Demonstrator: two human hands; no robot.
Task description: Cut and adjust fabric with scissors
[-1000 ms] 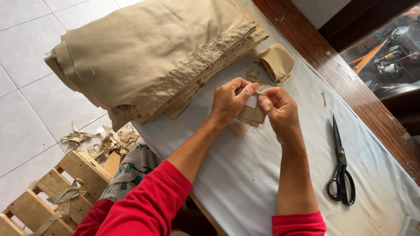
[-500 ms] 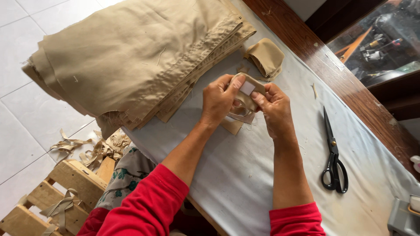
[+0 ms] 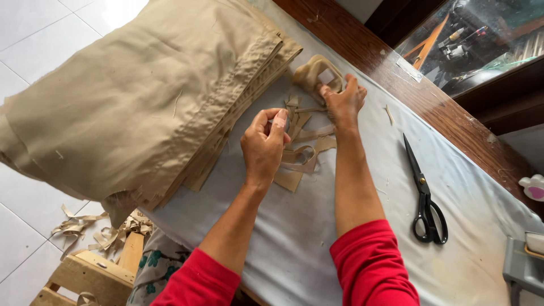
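- A second ago I saw both hands pressed together over one small tan piece; now they are apart.
- My right hand has reached out to the small stack of tan pieces and rests on it, fingers spread.
- My left hand has drawn back and now pinches a small pale tag above the loose tan strips.

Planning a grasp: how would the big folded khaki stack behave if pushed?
The folded khaki fabric stack probably sags: it droops over the table edge. Many thick layers suggest weight. Pushed, its upper layers may slide, since the edges already lie uneven.
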